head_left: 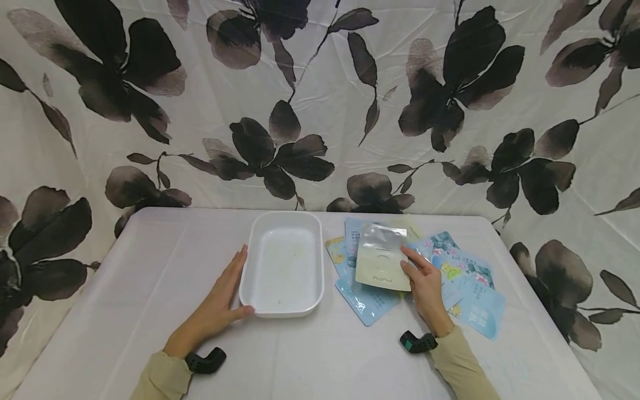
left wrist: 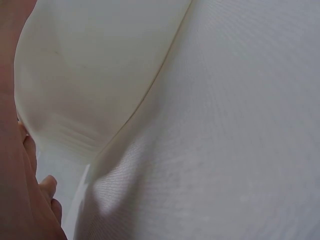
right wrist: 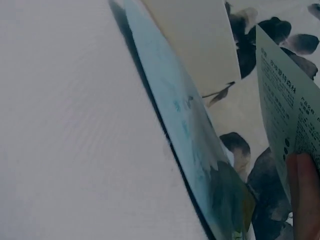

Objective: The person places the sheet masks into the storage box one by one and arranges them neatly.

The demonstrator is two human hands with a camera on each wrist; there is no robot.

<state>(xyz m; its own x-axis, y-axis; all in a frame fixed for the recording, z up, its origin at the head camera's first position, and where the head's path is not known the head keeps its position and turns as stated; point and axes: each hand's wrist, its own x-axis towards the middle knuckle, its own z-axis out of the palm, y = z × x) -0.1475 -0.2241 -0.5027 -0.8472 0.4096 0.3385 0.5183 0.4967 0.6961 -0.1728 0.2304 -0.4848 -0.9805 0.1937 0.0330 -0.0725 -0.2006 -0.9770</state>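
Note:
My right hand (head_left: 426, 289) pinches the right edge of a pale green sachet (head_left: 382, 264) with a silver top strip and upside-down "PMPM" lettering. The sachet is held above a loose spread of blue sachets (head_left: 372, 303). In the right wrist view, the fingers (right wrist: 306, 190) press on the sachet's printed side (right wrist: 280, 100). A white rectangular tray (head_left: 282, 314) stands left of the sachets. Along its left side rests my left hand (head_left: 215, 305), fingers extended and thumb at the near left corner. The left wrist view shows the tray's wall (left wrist: 100, 65) close beside the hand.
More blue sachets (head_left: 480, 305) with floral prints overlap at the right, and another pale green one (head_left: 410, 225) lies at the back. A white cloth (head_left: 320, 361) covers the table. Behind its far edge hangs a floral curtain (head_left: 350, 100).

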